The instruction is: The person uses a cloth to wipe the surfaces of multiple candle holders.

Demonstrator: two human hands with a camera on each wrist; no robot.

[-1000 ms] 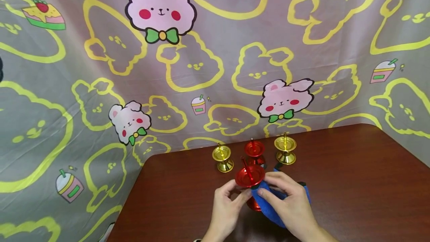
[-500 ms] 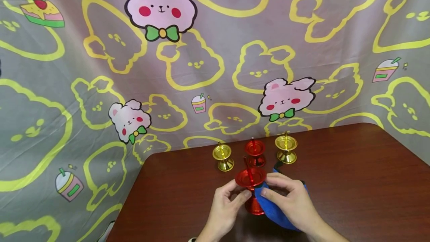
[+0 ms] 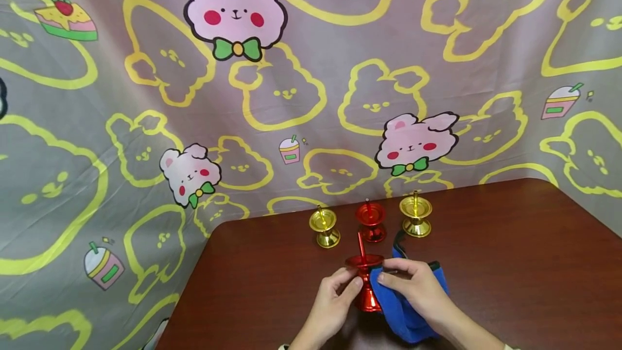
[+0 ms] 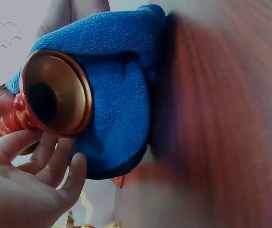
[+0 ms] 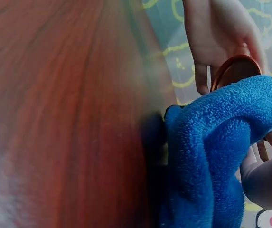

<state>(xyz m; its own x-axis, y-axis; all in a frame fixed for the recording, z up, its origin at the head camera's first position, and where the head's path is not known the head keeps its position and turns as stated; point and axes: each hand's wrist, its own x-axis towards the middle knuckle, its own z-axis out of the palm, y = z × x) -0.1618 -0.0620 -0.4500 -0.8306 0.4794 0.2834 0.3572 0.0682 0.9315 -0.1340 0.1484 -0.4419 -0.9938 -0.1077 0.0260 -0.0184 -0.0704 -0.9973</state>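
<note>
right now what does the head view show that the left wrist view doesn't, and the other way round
Only the head view shows the spike on the held red stand, and the two gold stands and back red stand standing whole.

Only the left wrist view shows the hollow underside of the held stand's base.

Both show the held red stand, left hand, blue cloth, tabletop and patterned backdrop.

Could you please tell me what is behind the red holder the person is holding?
A second red holder stands farther back, between a left gold holder and a right gold holder. Whatever lies directly behind the held red holder is covered.
</note>
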